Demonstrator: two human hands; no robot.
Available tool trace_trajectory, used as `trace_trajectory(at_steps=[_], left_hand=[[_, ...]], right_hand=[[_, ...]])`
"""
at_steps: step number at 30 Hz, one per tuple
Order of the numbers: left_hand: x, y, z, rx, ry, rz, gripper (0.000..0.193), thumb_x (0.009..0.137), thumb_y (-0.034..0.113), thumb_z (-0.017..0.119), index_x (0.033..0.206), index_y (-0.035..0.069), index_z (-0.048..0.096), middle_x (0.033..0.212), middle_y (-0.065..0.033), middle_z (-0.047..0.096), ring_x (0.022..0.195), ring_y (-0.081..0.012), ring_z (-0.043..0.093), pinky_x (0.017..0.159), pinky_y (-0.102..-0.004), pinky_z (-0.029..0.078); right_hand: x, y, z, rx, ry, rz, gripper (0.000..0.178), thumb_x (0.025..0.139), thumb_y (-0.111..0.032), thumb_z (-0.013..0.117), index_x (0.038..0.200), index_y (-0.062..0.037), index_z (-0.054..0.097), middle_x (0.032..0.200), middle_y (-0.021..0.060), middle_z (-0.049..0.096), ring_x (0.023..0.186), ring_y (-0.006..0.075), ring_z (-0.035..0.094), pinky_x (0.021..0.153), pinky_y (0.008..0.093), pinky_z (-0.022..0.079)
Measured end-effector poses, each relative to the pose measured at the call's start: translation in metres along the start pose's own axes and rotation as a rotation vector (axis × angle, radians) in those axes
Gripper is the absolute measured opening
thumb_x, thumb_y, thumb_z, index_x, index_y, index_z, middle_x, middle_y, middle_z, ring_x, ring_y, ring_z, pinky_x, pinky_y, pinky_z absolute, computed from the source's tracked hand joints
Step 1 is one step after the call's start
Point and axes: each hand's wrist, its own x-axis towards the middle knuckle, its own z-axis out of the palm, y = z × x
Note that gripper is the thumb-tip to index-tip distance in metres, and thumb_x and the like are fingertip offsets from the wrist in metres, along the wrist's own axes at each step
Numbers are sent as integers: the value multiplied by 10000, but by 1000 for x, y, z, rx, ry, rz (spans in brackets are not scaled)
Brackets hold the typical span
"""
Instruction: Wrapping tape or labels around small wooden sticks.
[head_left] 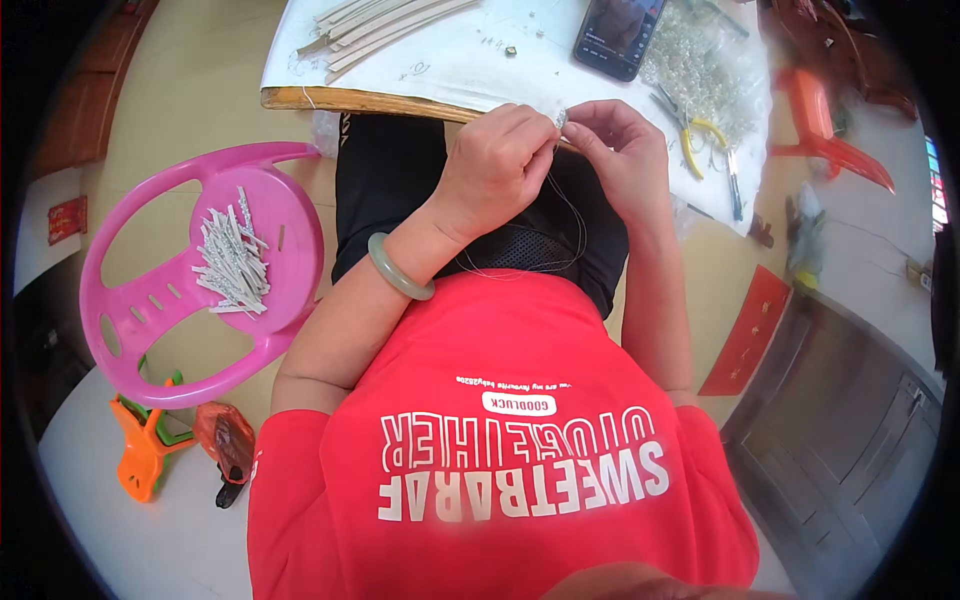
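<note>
At the table's front edge my two hands meet, fingertips nearly touching. My left hand point(505, 160), a pale bangle point(400, 268) on its wrist, is closed, with thumb and forefinger pinched together. My right hand point(622, 150) pinches from the other side, thumb against forefinger. Between the fingertips sits a small glittering clear beaded piece point(561, 117), mostly hidden by the fingers. Thin pale thread point(582, 225) hangs from there in a loose loop over my dark-clad lap.
The white-covered table point(480, 65) holds pale strips point(385, 30), a phone point(620, 38), a heap of clear beads point(705, 75), yellow-handled pliers point(688, 145) and another slim tool point(735, 185). To the left, a pink plastic chair point(95, 290) bears a pile of short strips point(235, 262).
</note>
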Motion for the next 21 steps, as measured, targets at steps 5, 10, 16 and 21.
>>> trace_trajectory(at_steps=[5,10,16,21], left_hand=[[1,0,0,-39,3,-12,119,743,-30,643,805,43,574,772,-71,603,651,-245,548,605,-331,462],[0,-1,1,-57,13,-18,119,745,-31,643,815,42,582,771,-71,604,637,-241,545,596,-327,458],[0,3,0,-135,17,-132,111,753,-37,641,820,37,593,734,-47,594,580,-191,513,550,-298,429],[3,10,-4,-319,-62,-295,88,778,-36,648,837,24,623,716,-13,610,566,-118,493,540,-238,411]], right_hand=[[1,2,1,109,-5,30,102,821,-2,701,922,8,697,765,29,671,660,62,561,609,172,457],[2,1,1,219,-20,64,82,829,7,691,911,5,692,777,33,676,672,65,574,624,168,463],[1,9,0,268,-53,48,62,839,12,682,899,-2,684,792,34,677,688,70,581,652,167,466],[-3,9,2,290,77,-44,70,852,12,670,919,-8,673,809,33,672,721,78,582,693,174,466]])
